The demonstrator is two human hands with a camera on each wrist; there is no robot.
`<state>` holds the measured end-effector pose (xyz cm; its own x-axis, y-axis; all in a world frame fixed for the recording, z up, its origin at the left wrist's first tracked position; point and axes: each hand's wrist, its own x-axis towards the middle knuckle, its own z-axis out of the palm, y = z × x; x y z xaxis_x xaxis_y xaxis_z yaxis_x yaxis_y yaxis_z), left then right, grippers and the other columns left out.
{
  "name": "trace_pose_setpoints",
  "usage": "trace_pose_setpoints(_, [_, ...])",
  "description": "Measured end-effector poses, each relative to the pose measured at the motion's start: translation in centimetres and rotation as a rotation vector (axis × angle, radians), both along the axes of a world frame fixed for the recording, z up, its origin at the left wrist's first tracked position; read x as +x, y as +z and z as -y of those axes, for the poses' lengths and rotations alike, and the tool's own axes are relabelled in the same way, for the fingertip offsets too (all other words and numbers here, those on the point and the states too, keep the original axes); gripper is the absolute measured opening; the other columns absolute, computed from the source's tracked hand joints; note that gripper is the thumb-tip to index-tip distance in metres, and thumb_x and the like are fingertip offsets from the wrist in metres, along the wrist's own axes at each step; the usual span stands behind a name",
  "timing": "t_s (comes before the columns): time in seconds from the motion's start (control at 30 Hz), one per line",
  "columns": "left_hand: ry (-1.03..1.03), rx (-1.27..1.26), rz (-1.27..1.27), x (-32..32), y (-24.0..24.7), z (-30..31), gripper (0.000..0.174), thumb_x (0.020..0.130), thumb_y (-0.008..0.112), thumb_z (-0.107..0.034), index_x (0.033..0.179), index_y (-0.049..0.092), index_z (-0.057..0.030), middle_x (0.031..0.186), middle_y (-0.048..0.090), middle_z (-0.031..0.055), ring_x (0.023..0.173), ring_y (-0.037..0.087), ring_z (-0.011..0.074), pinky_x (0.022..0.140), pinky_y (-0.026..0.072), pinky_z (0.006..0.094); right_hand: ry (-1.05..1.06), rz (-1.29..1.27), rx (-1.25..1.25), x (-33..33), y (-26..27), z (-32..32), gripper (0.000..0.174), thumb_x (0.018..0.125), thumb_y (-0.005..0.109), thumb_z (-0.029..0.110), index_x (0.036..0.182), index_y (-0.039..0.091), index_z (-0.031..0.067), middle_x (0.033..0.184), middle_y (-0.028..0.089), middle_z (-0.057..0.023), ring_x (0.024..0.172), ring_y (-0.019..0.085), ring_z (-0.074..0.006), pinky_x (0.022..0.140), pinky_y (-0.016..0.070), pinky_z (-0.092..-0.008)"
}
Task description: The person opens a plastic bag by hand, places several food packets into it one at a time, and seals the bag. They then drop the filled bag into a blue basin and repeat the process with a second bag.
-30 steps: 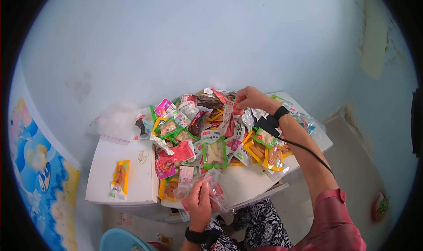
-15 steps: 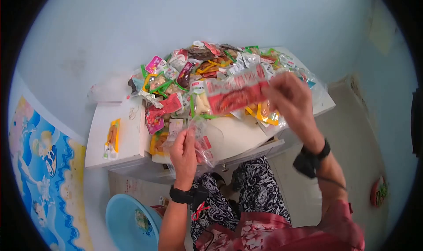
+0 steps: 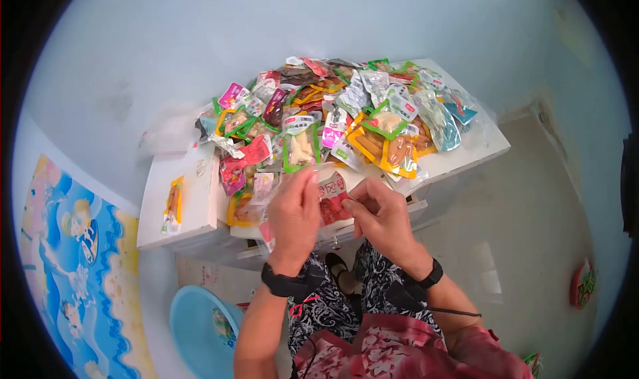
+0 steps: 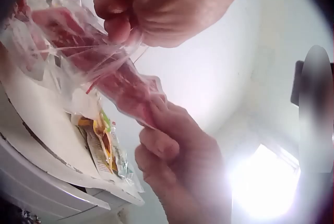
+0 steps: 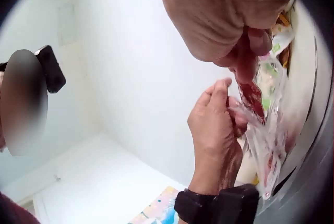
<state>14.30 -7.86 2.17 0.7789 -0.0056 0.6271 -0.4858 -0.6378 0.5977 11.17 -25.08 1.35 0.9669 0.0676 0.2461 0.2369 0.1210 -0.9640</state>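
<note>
My left hand pinches the edge of a clear plastic bag. With thumb and fingers, my right hand grips one end of a red and white snack packet. The packet's other end lies within the clear film in the left wrist view, where the bag stretches below my left fingers. Both hands are close together in front of the table edge. Behind them, a green-edged food packet lies at the front of a heap of vacuum packets.
The heap covers much of the white table, with yellow-edged packets at its front right. A lone yellow packet lies on the left cabinet, near a clear plastic bundle. On the floor stands a blue basin.
My right hand has taken the red packet from the heap and brought it down to the bag in my left hand. The head view has tilted downward.
</note>
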Motion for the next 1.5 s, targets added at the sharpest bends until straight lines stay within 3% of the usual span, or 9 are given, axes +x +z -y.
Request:
trace_pose_setpoints(0.33, [-0.114, 0.177, 0.033, 0.2, 1.6, 4.8, 0.025, 0.1, 0.064, -0.012, 0.124, 0.07, -0.0078, 0.1, 0.074, 0.0157, 0.079, 0.072, 0.0355, 0.066, 0.0566, 0.042, -0.266, 0.19, 0.065, 3.6, -3.5, -3.6, 0.01, 0.094, 0.069, 0.003, 0.1, 0.063, -0.0011, 0.083, 0.069, -0.009, 0.083, 0.067, -0.0171, 0.071, 0.0528, -0.0345])
trace_pose_setpoints(0.47, [-0.121, 0.185, 0.017, -0.5, 0.6, 5.2, 0.034, 0.098, 0.065, -0.011, 0.132, 0.066, -0.009, 0.102, 0.072, 0.0133, 0.08, 0.071, 0.0351, 0.066, 0.0555, 0.0428, -0.337, 0.395, -0.624, 5.6, -6.9, -2.0, 0.018, 0.094, 0.066, 0.019, 0.102, 0.065, 0.0024, 0.087, 0.068, -0.0176, 0.08, 0.066, -0.0349, 0.069, 0.0498, -0.0459])
trace_pose_setpoints(0.6, [-0.202, 0.082, 0.121, -2.0, 0.0, 4.0, 0.04, 0.094, 0.073, -0.013, 0.132, 0.064, -0.0056, 0.107, 0.07, 0.0129, 0.086, 0.07, 0.034, 0.069, 0.0558, 0.0423, -0.248, 0.442, -0.341, 6.3, -7.6, -1.6, 0.02, 0.095, 0.07, 0.022, 0.101, 0.064, 0.0034, 0.085, 0.067, -0.0155, 0.079, 0.066, -0.0338, 0.067, 0.0497, -0.0453])
trace_pose_setpoints(0.73, [-0.111, 0.183, 0.104, -3.9, -2.8, -0.2, 0.049, 0.085, 0.081, -0.017, 0.13, 0.065, -0.0044, 0.114, 0.067, 0.012, 0.097, 0.067, 0.0318, 0.079, 0.0545, 0.0429, -0.361, 0.146, -0.638, 6.6, -5.1, -1.6, 0.022, 0.097, 0.075, 0.023, 0.104, 0.066, 0.0039, 0.081, 0.066, -0.0127, 0.07, 0.066, -0.0313, 0.065, 0.0509, -0.043])
trace_pose_setpoints(0.93, [0.001, 0.406, 0.04, -4.6, -4.2, -5.4, 0.045, 0.078, 0.084, -0.016, 0.119, 0.069, -0.0056, 0.12, 0.066, 0.0089, 0.115, 0.061, 0.0315, 0.099, 0.0479, 0.047, -0.272, 0.205, -0.4, 7.1, -7.5, -2.6, 0.012, 0.098, 0.069, -0.001, 0.109, 0.067, 0.0027, 0.084, 0.072, -0.0055, 0.075, 0.073, -0.0152, 0.062, 0.0548, -0.0318])
trace_pose_setpoints(1.23, [-0.19, 0.321, 0.01, -2.6, -4.5, -8.0, 0.029, 0.079, 0.079, -0.01, 0.106, 0.068, -0.0043, 0.124, 0.067, 0.0102, 0.122, 0.061, 0.0331, 0.105, 0.0474, 0.0452, -0.168, 0.357, -0.755, 4.4, -4.9, -1.1, 0.028, 0.095, 0.065, 0.01, 0.121, 0.073, 0.014, 0.107, 0.073, -0.0187, 0.092, 0.071, -0.0414, 0.072, 0.057, -0.0458])
trace_pose_setpoints(1.37, [-0.184, 0.328, 0.032, -3.2, -2.9, -7.8, 0.032, 0.079, 0.079, -0.011, 0.109, 0.071, -0.0053, 0.124, 0.068, 0.01, 0.124, 0.06, 0.033, 0.106, 0.0472, 0.0447, -0.179, 0.372, -0.579, 4.0, -4.9, 0.3, 0.035, 0.087, 0.061, -0.009, 0.115, 0.073, 0.0092, 0.09, 0.066, -0.0126, 0.066, 0.064, -0.0301, 0.063, 0.0517, -0.0324])
trace_pose_setpoints(1.4, [-0.183, 0.315, 0.037, -3.1, -2.3, -7.8, 0.031, 0.08, 0.078, -0.01, 0.111, 0.072, -0.0053, 0.12, 0.069, 0.01, 0.121, 0.062, 0.0333, 0.103, 0.0492, 0.0447, -0.182, 0.364, -0.459, 4.0, -5.3, 0.5, 0.032, 0.086, 0.057, -0.015, 0.107, 0.072, 0.0034, 0.085, 0.061, -0.0093, 0.067, 0.057, -0.018, 0.064, 0.0467, -0.0259])
trace_pose_setpoints(1.5, [-0.183, 0.265, 0.062, -1.6, -1.0, -8.2, 0.028, 0.082, 0.077, -0.009, 0.109, 0.072, -0.0045, 0.115, 0.071, 0.0115, 0.115, 0.064, 0.0344, 0.099, 0.0513, 0.0448, -0.212, 0.374, -0.177, 5.0, -7.9, 1.3, 0.026, 0.089, 0.051, -0.013, 0.105, 0.069, -0.0005, 0.101, 0.069, -0.0059, 0.085, 0.064, -0.0151, 0.074, 0.0513, -0.0284])
